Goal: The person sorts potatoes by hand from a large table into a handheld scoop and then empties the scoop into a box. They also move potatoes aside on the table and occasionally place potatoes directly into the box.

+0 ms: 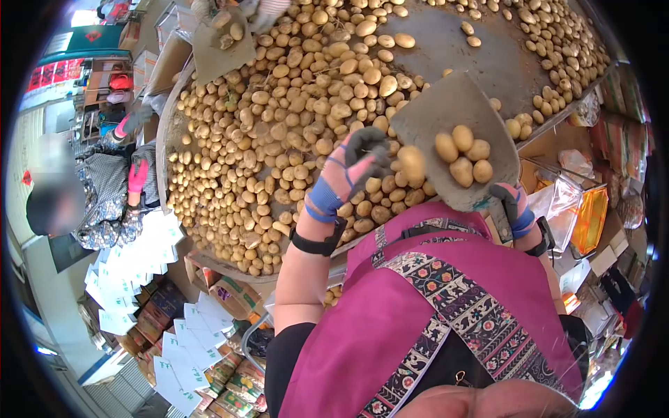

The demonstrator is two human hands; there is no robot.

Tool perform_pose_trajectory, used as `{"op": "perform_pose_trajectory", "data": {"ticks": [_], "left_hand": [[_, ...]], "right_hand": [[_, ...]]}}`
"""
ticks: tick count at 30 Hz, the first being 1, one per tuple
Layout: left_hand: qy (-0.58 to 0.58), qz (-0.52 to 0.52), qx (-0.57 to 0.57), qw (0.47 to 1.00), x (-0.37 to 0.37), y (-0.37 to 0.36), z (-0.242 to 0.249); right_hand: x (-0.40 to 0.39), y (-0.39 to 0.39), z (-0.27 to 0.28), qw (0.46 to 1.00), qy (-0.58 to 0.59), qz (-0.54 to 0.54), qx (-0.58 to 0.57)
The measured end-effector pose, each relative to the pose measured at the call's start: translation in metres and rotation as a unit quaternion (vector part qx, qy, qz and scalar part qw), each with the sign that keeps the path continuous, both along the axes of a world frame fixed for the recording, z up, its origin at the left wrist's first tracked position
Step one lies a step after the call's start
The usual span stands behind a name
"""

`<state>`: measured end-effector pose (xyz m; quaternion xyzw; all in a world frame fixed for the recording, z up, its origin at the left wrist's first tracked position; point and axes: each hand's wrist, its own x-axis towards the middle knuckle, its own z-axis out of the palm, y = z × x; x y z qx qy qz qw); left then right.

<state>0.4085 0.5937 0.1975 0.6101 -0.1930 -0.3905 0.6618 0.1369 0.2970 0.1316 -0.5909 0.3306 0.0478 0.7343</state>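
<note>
My left hand (362, 157), in a pink, blue and dark glove, hovers over the potato pile (300, 97) with its fingers curved and apart. Just right of its fingertips is a motion-blurred potato (412, 162), which looks separate from the fingers. My right hand (514, 203), gloved alike, grips the near edge of a flat grey scoop (446, 111). Several potatoes (463, 155) lie together in the scoop. Part of the right hand's grip is hidden behind the scoop's rim.
A large grey-topped table (488, 59) bears the potatoes. Another person (115, 177) in pink gloves stands at the left. At the top left, another gloved hand (270, 10) is beside a second scoop (219, 52). White cartons (178, 362) and an orange foil-like box (589, 219) stand around.
</note>
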Motion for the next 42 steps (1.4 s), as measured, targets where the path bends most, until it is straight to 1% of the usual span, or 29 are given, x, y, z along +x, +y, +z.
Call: {"op": "perform_pose_trajectory", "data": {"ticks": [2,3,4,5,6,7,9,11,12,15,16,17,19,21,22,23,25,26,27,28,29,31,35,37,38,39,40,41,42], "left_hand": [[-0.121,0.093,0.178,0.972,0.012,0.02,-0.042],[-0.122,0.096,0.178,0.972,0.01,0.032,-0.041],[-0.221,-0.005,0.368,0.903,0.0,0.048,-0.038],[-0.306,-0.108,0.535,0.78,-0.013,0.06,-0.039],[-0.266,-0.176,0.591,0.741,-0.026,0.065,-0.045],[-0.222,-0.241,0.641,0.694,-0.04,0.071,-0.053],[-0.208,-0.279,0.65,0.675,-0.066,0.08,-0.069],[-0.332,-0.255,0.648,0.636,-0.085,0.078,-0.081],[-0.339,-0.251,0.662,0.62,-0.091,0.076,-0.096],[-0.325,-0.227,0.648,0.65,-0.079,0.075,-0.094],[-0.324,-0.195,0.629,0.68,-0.071,0.082,-0.088],[-0.323,-0.19,0.628,0.682,-0.064,0.086,-0.082],[-0.161,0.081,0.57,0.802,-0.052,0.089,-0.051],[-0.152,0.165,0.381,0.897,-0.041,0.13,-0.072],[-0.073,0.131,0.213,0.966,-0.04,0.113,-0.023],[0.05,0.139,0.132,0.98,-0.047,0.103,0.002],[0.199,0.222,0.031,0.954,-0.059,0.13,-0.05],[0.015,0.22,0.18,0.959,-0.056,0.132,-0.041],[-0.167,0.205,0.322,0.909,-0.052,0.137,-0.031],[-0.231,0.136,0.502,0.823,-0.059,0.146,-0.026],[-0.232,0.137,0.502,0.822,-0.067,0.152,-0.026],[-0.12,-0.003,0.642,0.757,-0.091,0.167,-0.036],[-0.211,-0.022,0.653,0.727,-0.132,0.183,-0.107],[-0.206,-0.054,0.688,0.694,-0.123,0.175,-0.107],[-0.187,-0.057,0.678,0.709,-0.119,0.176,-0.105],[-0.183,-0.052,0.677,0.711,-0.118,0.177,-0.103],[-0.166,-0.045,0.667,0.725,-0.117,0.18,-0.102],[-0.153,-0.04,0.656,0.738,-0.116,0.184,-0.101],[-0.194,-0.014,0.664,0.722,-0.119,0.186,-0.096]], "right_hand": [[0.0,0.0,0.003,0.998,0.001,-0.026,0.052],[0.0,0.002,0.003,0.992,0.007,-0.054,0.11],[-0.002,0.003,0.002,0.982,0.016,-0.086,0.168],[-0.005,0.002,0.0,0.982,0.02,-0.087,0.169],[-0.01,0.0,0.001,0.997,-0.03,-0.017,0.074],[-0.006,0.002,0.011,0.995,-0.081,0.056,-0.02],[0.006,0.011,0.03,0.995,-0.081,0.033,-0.038],[0.014,0.01,0.034,0.982,0.013,-0.076,0.172],[0.011,0.013,0.027,0.983,0.013,-0.07,0.171],[0.006,0.011,0.008,0.994,-0.077,-0.035,0.063],[0.009,0.004,0.007,0.973,-0.138,0.112,-0.144],[0.012,0.0,0.008,0.885,-0.191,0.249,-0.344],[0.015,0.0,0.008,0.886,-0.194,0.252,-0.337],[0.026,0.006,0.012,0.885,-0.199,0.262,-0.329],[0.036,0.012,0.018,0.877,-0.208,0.287,-0.323],[0.044,0.018,0.022,0.869,-0.218,0.312,-0.317],[0.056,0.026,0.025,0.868,-0.22,0.323,-0.304],[0.063,0.029,0.027,0.848,-0.241,0.346,-0.321],[0.07,0.034,0.029,0.828,-0.261,0.365,-0.337],[0.073,0.042,0.034,0.868,-0.264,0.327,-0.266],[0.071,0.041,0.027,0.867,-0.265,0.327,-0.266],[0.065,0.037,0.01,0.899,-0.178,0.354,-0.188],[0.081,0.048,0.02,0.864,-0.255,0.378,-0.212],[0.082,0.054,0.018,0.967,-0.082,0.235,0.055],[0.085,0.052,0.021,0.966,-0.082,0.241,0.052],[0.095,0.059,0.039,0.918,-0.173,0.336,-0.124],[0.102,0.066,0.052,0.824,-0.257,0.414,-0.29],[0.107,0.071,0.056,0.822,-0.259,0.416,-0.291],[0.112,0.075,0.058,0.944,-0.123,0.307,-0.007]]}}
